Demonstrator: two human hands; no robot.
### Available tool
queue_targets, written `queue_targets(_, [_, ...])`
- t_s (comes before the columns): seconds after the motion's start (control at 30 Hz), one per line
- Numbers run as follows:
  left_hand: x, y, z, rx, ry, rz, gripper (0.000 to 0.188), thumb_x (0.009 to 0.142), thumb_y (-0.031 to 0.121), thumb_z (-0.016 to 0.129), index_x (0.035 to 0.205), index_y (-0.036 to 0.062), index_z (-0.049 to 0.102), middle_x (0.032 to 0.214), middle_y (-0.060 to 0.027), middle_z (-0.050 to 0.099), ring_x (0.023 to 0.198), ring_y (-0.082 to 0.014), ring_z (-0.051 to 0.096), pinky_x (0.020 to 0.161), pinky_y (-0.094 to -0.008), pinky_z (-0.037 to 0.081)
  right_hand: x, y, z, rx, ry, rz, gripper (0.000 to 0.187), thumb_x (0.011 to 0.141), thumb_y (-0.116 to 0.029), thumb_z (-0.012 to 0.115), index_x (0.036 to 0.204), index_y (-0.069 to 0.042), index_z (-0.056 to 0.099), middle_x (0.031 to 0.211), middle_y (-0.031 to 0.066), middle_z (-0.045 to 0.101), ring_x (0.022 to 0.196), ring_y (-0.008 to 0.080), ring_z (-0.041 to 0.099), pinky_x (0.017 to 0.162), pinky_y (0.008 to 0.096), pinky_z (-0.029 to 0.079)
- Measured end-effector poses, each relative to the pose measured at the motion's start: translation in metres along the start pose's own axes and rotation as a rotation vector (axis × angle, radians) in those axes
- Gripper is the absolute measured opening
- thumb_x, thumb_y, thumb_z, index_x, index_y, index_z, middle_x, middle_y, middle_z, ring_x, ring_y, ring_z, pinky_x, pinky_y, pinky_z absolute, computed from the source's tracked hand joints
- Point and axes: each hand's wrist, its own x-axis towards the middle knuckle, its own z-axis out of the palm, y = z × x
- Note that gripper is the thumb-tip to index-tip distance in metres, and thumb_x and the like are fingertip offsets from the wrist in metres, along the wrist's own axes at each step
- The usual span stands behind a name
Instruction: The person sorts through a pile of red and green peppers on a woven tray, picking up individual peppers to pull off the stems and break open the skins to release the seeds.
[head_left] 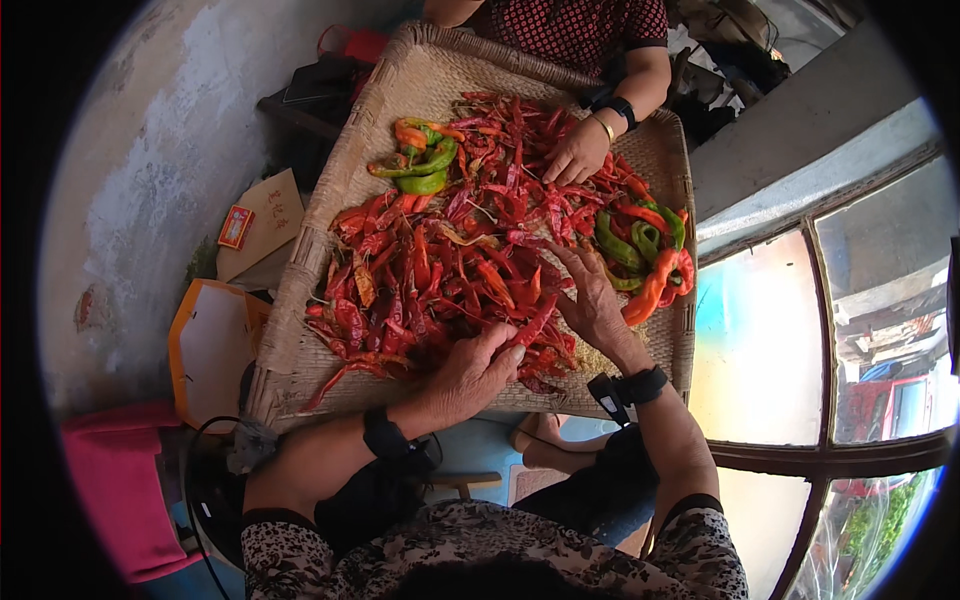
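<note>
A heap of dried red chili peppers (425, 275) covers much of a woven bamboo tray (325, 225). My left hand (462, 378) is at the near edge of the heap, thumb and fingers closed on the end of a red chili pepper (535, 325) that points up and right. To its right, my right hand (597, 312) reaches over the peppers with thumb and fingers apart; nothing shows in its grasp. Fresh green and orange peppers lie in two clusters: green peppers (425, 178) at the far left and more green peppers (622, 245) at the right, beside an orange-red pepper (652, 287).
Across the tray, another person's hand (580, 150) touches the far peppers. Loose pale seeds (598, 365) lie near the tray's right front. A windowed door (765, 340) stands close on the right. Left are a cardboard box (265, 225), an orange-edged box (212, 345) and pink cloth (125, 490).
</note>
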Motion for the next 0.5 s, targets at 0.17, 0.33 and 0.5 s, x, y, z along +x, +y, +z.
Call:
queue_targets(0.17, [0.003,0.001,-0.003,-0.038,0.014,-0.008,0.029,0.099,0.025,0.045,0.111,-0.0014,0.047,0.073,-0.0055,0.055,0.067,-0.0098,0.055,0.059,-0.0270,0.047,0.066,0.012,0.022,0.017,-0.280,0.061,0.069,0.079,-0.016,0.070,0.140,-0.017,0.038,0.124,0.0208,0.049,0.113,0.0392,0.048,0.094,0.0457,0.043])
queue_targets(0.33, [0.008,0.003,-0.005,-0.049,0.086,0.004,0.030,0.099,0.025,0.045,0.112,-0.0020,0.047,0.074,-0.0044,0.055,0.066,-0.0092,0.053,0.059,-0.0260,0.046,0.099,0.006,0.055,-0.077,-0.285,0.033,0.062,0.073,-0.021,0.077,0.128,-0.012,0.048,0.110,0.0157,0.058,0.097,0.0301,0.058,0.083,0.0403,0.049])
queue_targets(0.5, [0.010,0.000,-0.004,-0.283,0.206,0.021,0.026,0.101,0.025,0.042,0.111,0.0022,0.050,0.071,-0.0012,0.051,0.062,-0.0062,0.048,0.058,-0.0237,0.044,0.090,0.006,0.051,0.311,-0.425,0.125,0.048,0.073,-0.012,0.074,0.118,-0.010,0.056,0.103,0.0116,0.062,0.094,0.0254,0.061,0.081,0.0361,0.050])
